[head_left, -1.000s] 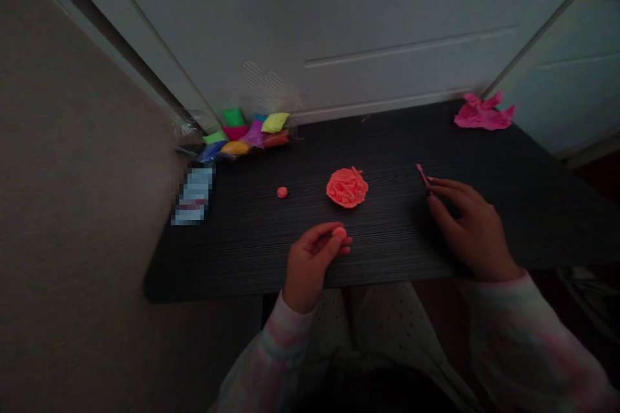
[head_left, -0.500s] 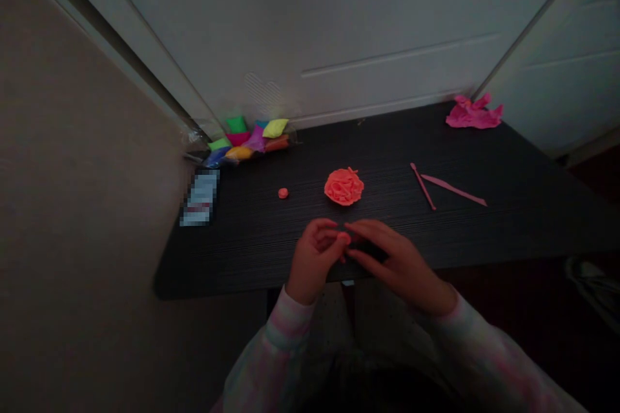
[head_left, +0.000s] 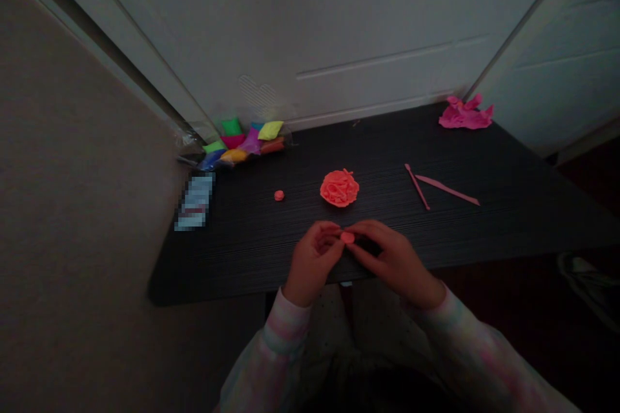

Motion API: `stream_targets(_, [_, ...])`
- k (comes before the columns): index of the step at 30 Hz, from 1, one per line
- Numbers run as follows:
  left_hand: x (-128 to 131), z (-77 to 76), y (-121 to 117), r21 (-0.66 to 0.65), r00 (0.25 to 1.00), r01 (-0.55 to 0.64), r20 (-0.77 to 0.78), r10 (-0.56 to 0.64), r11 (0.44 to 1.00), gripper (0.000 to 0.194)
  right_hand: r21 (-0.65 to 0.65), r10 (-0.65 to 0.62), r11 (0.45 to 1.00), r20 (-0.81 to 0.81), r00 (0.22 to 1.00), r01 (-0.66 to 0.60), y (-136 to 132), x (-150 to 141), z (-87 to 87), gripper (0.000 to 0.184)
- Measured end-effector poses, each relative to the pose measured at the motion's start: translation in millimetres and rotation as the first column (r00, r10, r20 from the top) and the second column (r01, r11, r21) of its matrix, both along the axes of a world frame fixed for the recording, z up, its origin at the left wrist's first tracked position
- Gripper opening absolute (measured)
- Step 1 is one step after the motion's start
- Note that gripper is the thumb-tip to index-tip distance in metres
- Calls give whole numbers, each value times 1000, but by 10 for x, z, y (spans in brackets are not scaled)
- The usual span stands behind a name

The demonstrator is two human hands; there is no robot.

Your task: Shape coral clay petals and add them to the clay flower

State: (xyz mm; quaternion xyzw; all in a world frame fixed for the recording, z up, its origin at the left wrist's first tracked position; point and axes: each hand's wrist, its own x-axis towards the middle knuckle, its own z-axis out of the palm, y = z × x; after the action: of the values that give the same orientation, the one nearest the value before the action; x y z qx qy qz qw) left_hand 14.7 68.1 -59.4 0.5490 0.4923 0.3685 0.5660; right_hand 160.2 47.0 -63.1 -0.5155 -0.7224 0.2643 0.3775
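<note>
Between the fingertips of both hands is a small flattened piece of coral modelling clay (head_left: 347, 237). My left hand (head_left: 314, 261) pinches it from the left, thumb and fingers closed. From the right, my right hand (head_left: 394, 261) grips its other edge between thumb and fingers. Just beyond the hands lies a ruffled coral clay flower (head_left: 340, 188), its thin petals packed in a round. A little coral clay lump (head_left: 279, 195) rests to the left of the flower.
Two pink modelling tools (head_left: 417, 187) lie at the right. Crumpled pink material (head_left: 465, 113) sits at the back right corner. Several coloured clay packets (head_left: 247, 141) in clear plastic stand at the back left, by a phone-like blurred object (head_left: 195, 201). The dark table (head_left: 232, 258) meets a white door.
My right fingers have closed in from apart onto the clay piece, which now lies flat between both hands. The whole view has shifted slightly.
</note>
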Motion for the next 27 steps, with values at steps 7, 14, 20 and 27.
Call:
stream_targets(7, [57, -32, -81, 309, 948, 56, -316, 47, 949, 12, 46, -26, 999, 200, 979, 17, -71, 115, -36, 30])
stream_targets(14, [80, -68, -88, 492, 885, 129, -448, 124, 861, 15, 356, -622, 782, 389, 679, 512, 105, 1081, -136, 23])
stream_targets(20, [53, -63, -113, 580, 863, 144, -470, 185, 802, 15, 325, -558, 828, 548, 623, 457, 207, 1532, -194, 27])
stream_targets(27, [22, -119, -177, 645, 802, 283, -565, 194, 710, 20, 303, -463, 882, 694, 551, 361, 271, 1580, -66, 25])
